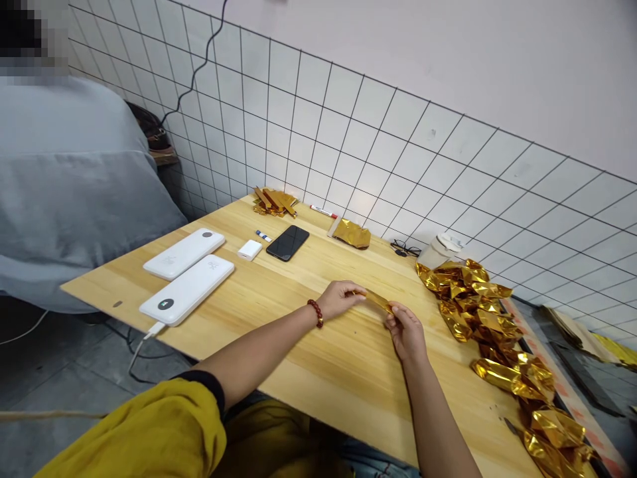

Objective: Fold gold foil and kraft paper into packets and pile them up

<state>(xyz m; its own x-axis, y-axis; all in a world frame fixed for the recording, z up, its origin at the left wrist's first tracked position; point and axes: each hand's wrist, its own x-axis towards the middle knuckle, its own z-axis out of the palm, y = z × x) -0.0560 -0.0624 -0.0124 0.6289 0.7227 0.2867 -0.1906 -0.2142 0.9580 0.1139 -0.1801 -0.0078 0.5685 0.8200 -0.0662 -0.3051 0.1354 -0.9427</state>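
Between my two hands a narrow strip of gold foil paper (377, 301) is stretched above the wooden table (318, 378). My left hand (339, 300), with a beaded bracelet (315, 313) at the wrist, pinches one end. The other end is pinched by my right hand (407, 328). Beyond them lies a flat stack of gold foil paper (352, 234). To the right of my right hand, a long heap of folded gold foil pieces (472, 305) runs along the table's edge. Several gold strips (275, 202) are piled at the far left corner.
Two white power banks (188, 289), one with a cable plugged in, lie on the left. Near them are a small white case (249, 249) and a black phone (288, 243). A red-and-white marker (323, 211), glasses (405, 249) and a lidded cup (440, 249) stand by the tiled wall. Another person (74, 199) sits at left.
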